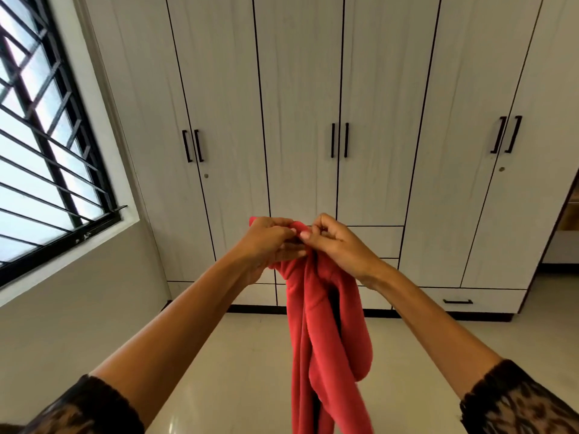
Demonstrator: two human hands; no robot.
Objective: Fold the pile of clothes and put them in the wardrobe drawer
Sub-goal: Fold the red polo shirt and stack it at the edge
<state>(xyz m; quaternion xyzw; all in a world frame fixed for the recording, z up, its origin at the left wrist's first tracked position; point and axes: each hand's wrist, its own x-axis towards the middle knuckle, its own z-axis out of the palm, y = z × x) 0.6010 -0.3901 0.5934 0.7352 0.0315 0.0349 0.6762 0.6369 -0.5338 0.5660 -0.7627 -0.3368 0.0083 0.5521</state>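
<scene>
A red fleece garment [326, 333] hangs bunched in the air in front of me, its lower end running out of the bottom of the frame. My left hand [269, 242] grips its top edge, fingers curled round the cloth. My right hand [332, 242] pinches the same edge right beside it, the two hands almost touching. Behind them stands the white wardrobe [300, 104] with all doors closed. Its drawers sit low: one with a black handle at lower right [457, 300] and others [376, 239] partly hidden behind my hands.
A barred window [47, 145] fills the left wall. The glossy cream tiled floor [250, 371] stretches between me and the wardrobe. A doorway opening [567, 227] shows at the far right edge.
</scene>
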